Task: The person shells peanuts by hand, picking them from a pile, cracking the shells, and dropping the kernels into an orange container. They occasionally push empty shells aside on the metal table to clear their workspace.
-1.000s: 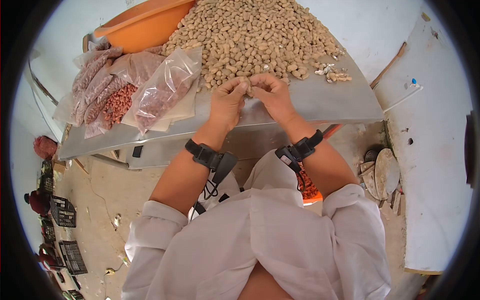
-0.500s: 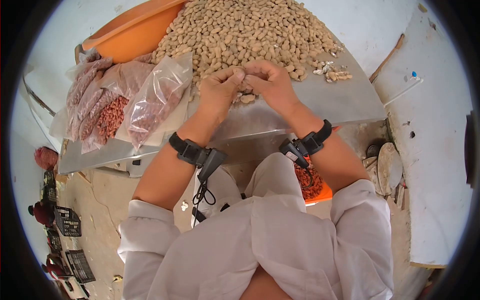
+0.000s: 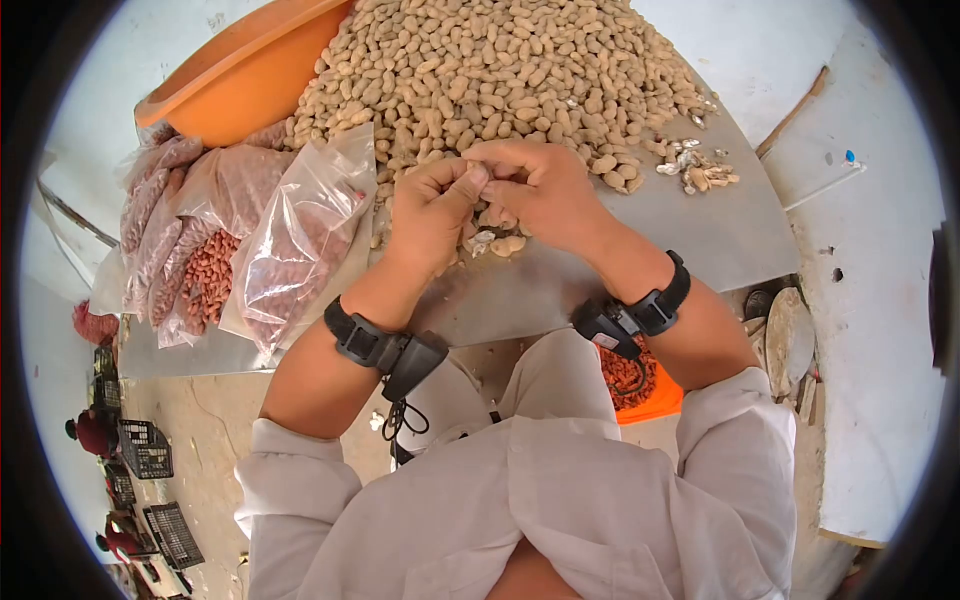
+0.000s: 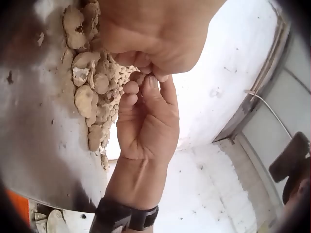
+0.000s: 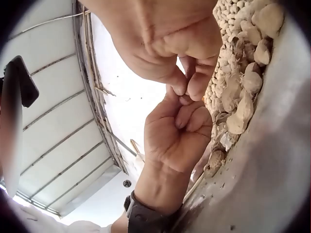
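Fingertips of the left hand (image 3: 428, 212) and right hand (image 3: 555, 197) meet above the near edge of a heap of unshelled peanuts (image 3: 480, 75). Between them, in the right wrist view, a small brown peanut (image 5: 185, 99) is pinched by both hands, largely covered by fingers. The left wrist view shows the right hand (image 4: 148, 121) with curled fingers, facing the left hand (image 4: 155, 36). Just under the hands lie peanuts and broken shells (image 3: 482, 242) on the metal table (image 3: 560, 290).
Clear bags of reddish kernels (image 3: 305, 225) lie at the table's left, before an orange basin (image 3: 240, 80). A small pile of shells (image 3: 700, 170) is at the right. Below the table stands an orange container of red kernels (image 3: 655, 400). Black crates (image 3: 145, 450) sit on the floor.
The head view has shifted, so the table and heap appear lower and larger. Both hands stay together at the heap's near edge, with fingers slightly rearranged; shells beneath them show more.
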A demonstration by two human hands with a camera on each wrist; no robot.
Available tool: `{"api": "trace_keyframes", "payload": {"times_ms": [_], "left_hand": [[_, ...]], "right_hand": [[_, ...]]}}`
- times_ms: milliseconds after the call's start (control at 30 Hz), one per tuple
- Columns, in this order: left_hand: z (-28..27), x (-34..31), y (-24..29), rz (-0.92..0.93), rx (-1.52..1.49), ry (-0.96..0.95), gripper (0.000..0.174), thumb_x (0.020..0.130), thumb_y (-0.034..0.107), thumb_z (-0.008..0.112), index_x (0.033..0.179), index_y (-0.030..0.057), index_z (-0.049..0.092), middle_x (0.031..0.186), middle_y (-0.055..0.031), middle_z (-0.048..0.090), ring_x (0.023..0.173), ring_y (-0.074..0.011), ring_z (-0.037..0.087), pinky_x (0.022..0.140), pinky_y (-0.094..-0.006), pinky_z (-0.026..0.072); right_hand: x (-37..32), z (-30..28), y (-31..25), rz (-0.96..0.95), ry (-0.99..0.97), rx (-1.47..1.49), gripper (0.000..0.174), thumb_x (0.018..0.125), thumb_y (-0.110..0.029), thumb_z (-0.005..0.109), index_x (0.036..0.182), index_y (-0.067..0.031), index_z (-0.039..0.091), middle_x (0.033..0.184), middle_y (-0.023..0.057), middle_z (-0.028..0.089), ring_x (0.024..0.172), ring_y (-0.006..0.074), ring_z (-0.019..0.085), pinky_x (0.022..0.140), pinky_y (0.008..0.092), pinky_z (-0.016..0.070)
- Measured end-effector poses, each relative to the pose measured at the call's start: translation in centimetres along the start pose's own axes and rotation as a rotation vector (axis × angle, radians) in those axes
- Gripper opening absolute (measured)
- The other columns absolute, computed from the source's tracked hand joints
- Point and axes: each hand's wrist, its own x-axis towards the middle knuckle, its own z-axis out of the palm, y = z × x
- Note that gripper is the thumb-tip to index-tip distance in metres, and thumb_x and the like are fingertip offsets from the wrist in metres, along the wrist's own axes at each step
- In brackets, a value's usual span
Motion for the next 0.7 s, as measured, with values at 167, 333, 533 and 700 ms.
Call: {"api": "trace_keyframes", "payload": {"times_ms": [167, 333, 533, 700], "left_hand": [[0.0, 0.4, 0.3, -0.030, -0.094, 0.030, 0.021, 0.090, 0.016, 0.056, 0.087, -0.0030, 0.063, 0.065, -0.0007, 0.057, 0.051, -0.0030, 0.040, 0.046, -0.0167, 0.0299], [-1.1, 0.6, -0.5, -0.060, -0.284, -0.074, 0.021, 0.091, 0.015, 0.054, 0.090, -0.0033, 0.063, 0.069, -0.0027, 0.058, 0.053, -0.0041, 0.043, 0.046, -0.0169, 0.0302], [1.0, 0.4, 1.0, -0.134, -0.409, 0.164, 0.022, 0.094, 0.015, 0.050, 0.103, -0.0031, 0.058, 0.074, -0.0006, 0.055, 0.051, -0.0050, 0.037, 0.045, -0.0184, 0.0307], [-0.8, 0.7, -0.1, -0.186, -0.607, 0.017, 0.021, 0.095, 0.018, 0.045, 0.103, 0.0011, 0.055, 0.073, -0.0033, 0.054, 0.048, -0.0069, 0.032, 0.043, -0.0188, 0.0282]], "right_hand": [[0.9, 0.5, 0.4, 0.068, 0.019, 0.053, 0.026, 0.083, -0.006, 0.061, 0.109, 0.0002, 0.060, 0.074, 0.0049, 0.062, 0.059, 0.0087, 0.058, 0.052, 0.0205, 0.0466], [1.1, -0.2, 1.4, 0.168, -0.029, 0.405, 0.028, 0.082, -0.004, 0.061, 0.109, 0.0020, 0.060, 0.078, 0.0071, 0.063, 0.060, 0.0107, 0.059, 0.052, 0.0214, 0.0484], [1.3, 0.1, 2.4, 0.198, 0.072, 0.718, 0.037, 0.083, -0.003, 0.060, 0.119, 0.0014, 0.054, 0.085, 0.0076, 0.063, 0.064, 0.0109, 0.059, 0.056, 0.0220, 0.0484], [1.6, 0.4, 2.2, 0.054, 0.132, 0.543, 0.033, 0.083, -0.003, 0.059, 0.116, -0.0006, 0.056, 0.088, 0.0072, 0.063, 0.070, 0.0109, 0.059, 0.061, 0.0227, 0.0482]]}}
